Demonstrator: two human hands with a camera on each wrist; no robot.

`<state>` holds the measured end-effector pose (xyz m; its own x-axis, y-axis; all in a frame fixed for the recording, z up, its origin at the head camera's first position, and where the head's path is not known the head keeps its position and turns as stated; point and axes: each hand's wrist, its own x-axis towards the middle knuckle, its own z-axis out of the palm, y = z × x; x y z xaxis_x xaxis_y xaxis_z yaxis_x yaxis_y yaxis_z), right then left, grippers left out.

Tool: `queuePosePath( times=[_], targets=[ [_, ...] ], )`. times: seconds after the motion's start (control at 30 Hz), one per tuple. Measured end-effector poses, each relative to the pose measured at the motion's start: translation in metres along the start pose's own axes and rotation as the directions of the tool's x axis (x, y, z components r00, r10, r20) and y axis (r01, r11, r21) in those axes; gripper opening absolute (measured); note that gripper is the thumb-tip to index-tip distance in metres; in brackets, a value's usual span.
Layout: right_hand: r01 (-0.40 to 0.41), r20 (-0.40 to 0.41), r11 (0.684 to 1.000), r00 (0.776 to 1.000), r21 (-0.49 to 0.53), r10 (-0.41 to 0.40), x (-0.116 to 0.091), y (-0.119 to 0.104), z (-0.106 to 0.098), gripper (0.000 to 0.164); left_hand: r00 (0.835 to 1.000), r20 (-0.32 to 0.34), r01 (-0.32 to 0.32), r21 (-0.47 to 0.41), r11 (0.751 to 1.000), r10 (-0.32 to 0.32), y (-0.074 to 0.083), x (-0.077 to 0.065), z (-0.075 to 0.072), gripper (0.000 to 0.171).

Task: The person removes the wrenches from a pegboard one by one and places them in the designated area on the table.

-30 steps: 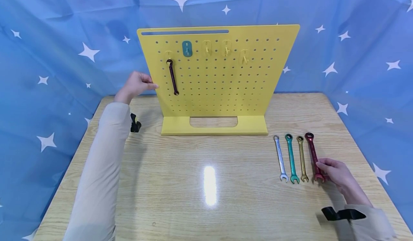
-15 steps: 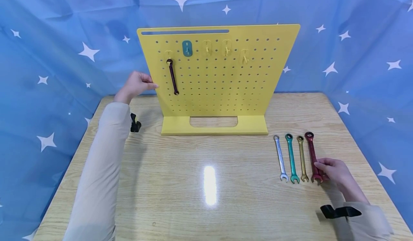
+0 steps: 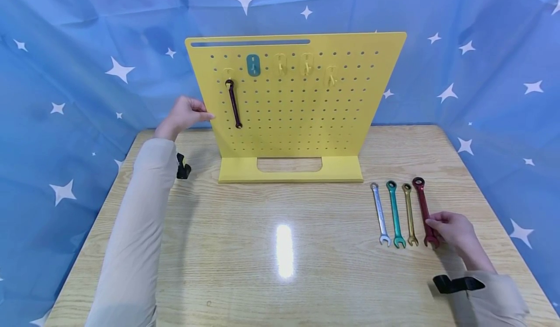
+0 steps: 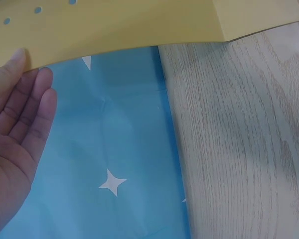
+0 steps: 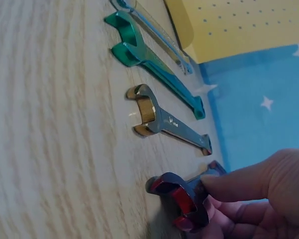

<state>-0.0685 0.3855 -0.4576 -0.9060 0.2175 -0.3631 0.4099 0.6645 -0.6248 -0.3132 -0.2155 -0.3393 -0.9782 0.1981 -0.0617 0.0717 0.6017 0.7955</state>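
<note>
My left hand (image 3: pixel 183 115) pinches the left edge of an upright yellow pegboard (image 3: pixel 297 132), its thumb on the front face in the left wrist view. At the right of the table, my right hand (image 3: pixel 455 230) grips a dark red combination wrench (image 3: pixel 422 203) near its open end, between thumb and fingers. To the left of this wrench lie a gold wrench (image 3: pixel 410 215), a green wrench (image 3: pixel 395 213) and a silver wrench (image 3: pixel 379 213), side by side with their ring ends toward the back. A dark purple wrench (image 3: pixel 234 104) hangs by its ring from a hook on the pegboard.
Besides the hook bearing the purple wrench, the pegboard carries a blue hook (image 3: pixel 253 65) and several yellow hooks, one of them the rightmost yellow hook (image 3: pixel 331 77). A blue cloth (image 3: pixel 494 74) with white stars surrounds the wooden table (image 3: pixel 236 259) at the back and sides.
My right hand has shifted slightly left with the red wrench, whose ring end sits a little farther back. My left hand has stayed at the pegboard's edge.
</note>
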Motion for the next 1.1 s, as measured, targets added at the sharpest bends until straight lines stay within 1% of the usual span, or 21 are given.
queuePosePath(
  times=[0.07,0.23,0.37,0.6,0.77,0.9,1.1],
  targets=[
    [0.008,-0.012,0.999,1.0,-0.043,-0.008,0.0,-0.001,-0.001,0.031,1.0,-0.002,0.0,0.006,1.0,0.0,0.0,0.0,0.0,0.027],
    [0.018,-0.055,0.993,0.998,-0.115,-0.024,0.001,-0.004,-0.002,0.03,1.0,0.0,0.001,0.011,1.0,-0.001,-0.001,0.001,0.001,0.026],
    [0.01,-0.068,0.989,0.997,-0.15,-0.02,0.002,-0.006,-0.002,0.028,1.0,-0.004,0.003,-0.001,1.0,-0.003,0.0,0.002,0.001,0.023],
    [-0.015,-0.084,0.993,0.996,-0.113,0.005,-0.002,-0.007,0.004,0.023,1.0,-0.002,-0.003,-0.004,1.0,0.003,0.005,-0.001,0.001,0.023],
    [0.016,-0.142,0.992,0.989,-0.126,-0.034,-0.003,-0.006,0.007,0.022,1.0,-0.008,0.002,-0.013,1.0,-0.002,0.003,0.0,0.001,0.023],
    [0.016,-0.17,0.993,0.985,-0.117,-0.036,-0.002,-0.003,0.008,0.024,1.0,-0.012,-0.003,-0.008,1.0,0.003,0.001,0.001,0.001,0.024],
    [0.007,-0.165,0.999,0.986,-0.045,-0.015,-0.004,0.003,0.008,0.027,1.0,-0.011,-0.004,-0.003,1.0,0.004,-0.001,0.0,0.001,0.024]
  ],
)
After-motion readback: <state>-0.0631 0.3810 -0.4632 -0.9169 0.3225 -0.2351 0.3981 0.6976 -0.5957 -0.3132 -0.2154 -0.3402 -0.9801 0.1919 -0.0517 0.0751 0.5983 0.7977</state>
